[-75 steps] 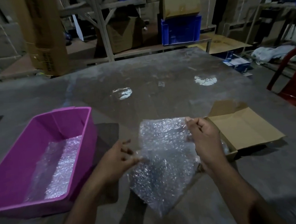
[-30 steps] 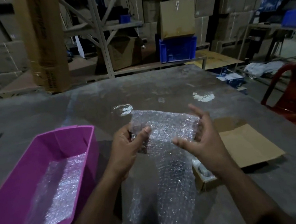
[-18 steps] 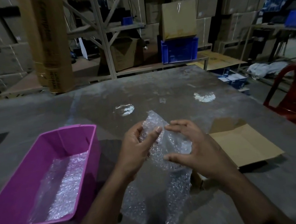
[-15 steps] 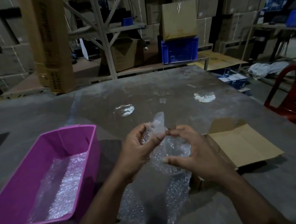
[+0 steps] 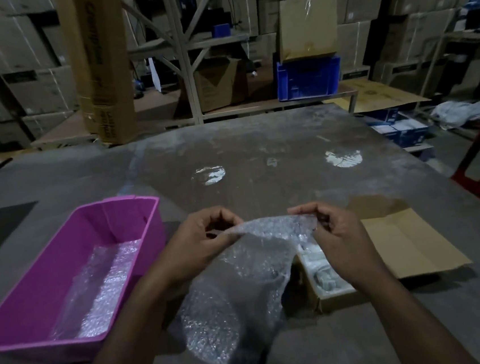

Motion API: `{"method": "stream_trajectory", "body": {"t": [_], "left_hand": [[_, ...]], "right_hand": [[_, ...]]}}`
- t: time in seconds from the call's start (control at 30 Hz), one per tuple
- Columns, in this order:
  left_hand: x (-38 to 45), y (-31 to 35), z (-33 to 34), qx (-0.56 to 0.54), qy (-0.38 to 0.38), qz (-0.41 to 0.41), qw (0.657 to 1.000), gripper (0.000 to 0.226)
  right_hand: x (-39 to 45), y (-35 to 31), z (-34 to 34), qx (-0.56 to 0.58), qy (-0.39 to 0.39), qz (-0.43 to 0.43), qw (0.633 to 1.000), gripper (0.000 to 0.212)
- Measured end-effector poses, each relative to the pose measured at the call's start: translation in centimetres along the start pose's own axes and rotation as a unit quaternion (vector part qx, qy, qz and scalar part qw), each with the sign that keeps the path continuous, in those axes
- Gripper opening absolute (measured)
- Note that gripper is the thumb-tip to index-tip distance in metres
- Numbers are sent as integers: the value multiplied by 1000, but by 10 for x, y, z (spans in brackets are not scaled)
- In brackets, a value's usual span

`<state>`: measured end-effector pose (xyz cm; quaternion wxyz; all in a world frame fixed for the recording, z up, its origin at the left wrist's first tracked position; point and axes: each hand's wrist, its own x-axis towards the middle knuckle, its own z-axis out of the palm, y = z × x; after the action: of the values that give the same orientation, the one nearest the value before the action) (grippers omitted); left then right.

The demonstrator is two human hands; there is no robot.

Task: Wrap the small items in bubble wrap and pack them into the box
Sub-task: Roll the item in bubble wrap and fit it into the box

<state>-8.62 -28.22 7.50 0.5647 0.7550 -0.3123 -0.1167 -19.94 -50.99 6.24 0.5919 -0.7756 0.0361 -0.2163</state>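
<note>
A wide grey surface (image 5: 259, 156) is shown, bearing all the working things along its near edge. Toward the near left corner a pink bin (image 5: 32, 298) is seen, with spare bubble wrap (image 5: 102, 288) lying inside it. Toward the near right an open cardboard box (image 5: 330, 294) is placed, its flap (image 5: 411, 241) laid flat on the surface; pale wrapped items (image 5: 322, 268) are visible inside it, though their kind cannot be told.

Between bin and box a sheet of bubble wrap (image 5: 243, 285) is held up by its top edge, its lower part trailing down to the surface. The left corner is pinched by the left hand (image 5: 206, 238) and the right corner by the right hand (image 5: 335, 231); each grip is closed on the sheet, fingers curled. Whether a small item is enclosed in the sheet cannot be told.

Risk, as judged: the film is slack and slippery, so a corner may be lost from a light pinch, and any item inside could be dropped. The trailing lower part may also be caught on the box rim and the box dragged.
</note>
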Motion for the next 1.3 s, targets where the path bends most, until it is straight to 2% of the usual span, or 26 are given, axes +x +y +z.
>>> {"method": "stream_trajectory", "body": {"t": [0.07, 0.13, 0.3, 0.4, 0.47, 0.53, 0.6, 0.63, 0.7, 0.77, 0.9, 0.97, 1.03, 1.1, 1.13, 1.2, 1.3], "left_hand": [[2, 6, 7, -30, -19, -20, 999, 26], [2, 10, 16, -66, -45, -32, 996, 26], [-2, 22, 32, -148, -5, -46, 988, 36], [-1, 24, 37, -141, 12, -50, 989, 39], [-2, 25, 42, -156, 35, -53, 986, 34], [-3, 26, 47, -129, 54, -37, 989, 28], [-4, 28, 52, -99, 71, -28, 992, 26], [-4, 29, 53, -94, 76, -31, 992, 29], [-5, 29, 54, -81, 69, -36, 994, 39], [-5, 29, 53, -70, 49, -41, 995, 36], [-5, 23, 46, 16, 64, -22, 998, 15], [-5, 19, 44, 70, 85, 0, 994, 11], [-5, 18, 44, 111, 91, 28, 989, 10], [-4, 19, 45, 153, 79, 60, 983, 9], [-4, 19, 44, 164, 67, 71, 982, 9], [-3, 19, 41, 168, 38, 74, 982, 9], [-4, 17, 38, 92, -6, 42, 995, 13]], "right_hand": [[5, -3, 1, 0, -4, -24, 1000, 31], [9, -4, 2, -4, 1, -52, 999, 32], [13, 8, -5, -34, -2, -140, 990, 39], [12, 12, -10, -28, -25, -119, 992, 36], [13, 12, -14, 9, -38, -74, 996, 25], [15, 12, -18, 72, -61, -6, 996, 22], [17, 16, -22, 52, -87, 19, 995, 54], [17, 17, -24, 17, -94, 17, 995, 61], [18, 19, -26, -13, -93, 2, 996, 47], [20, 19, -29, 5, -76, -18, 997, 33], [16, 13, -30, -18, -49, -61, 997, 48], [14, 6, -31, -38, -85, -81, 992, 52], [14, 0, -28, -107, -126, -99, 981, 56], [17, -2, -22, -181, -139, -115, 967, 51], [17, -2, -18, -201, -135, -124, 962, 42], [18, -2, -13, -198, -109, -130, 965, 22], [18, -2, -13, -166, -86, -101, 977, 27]]}}
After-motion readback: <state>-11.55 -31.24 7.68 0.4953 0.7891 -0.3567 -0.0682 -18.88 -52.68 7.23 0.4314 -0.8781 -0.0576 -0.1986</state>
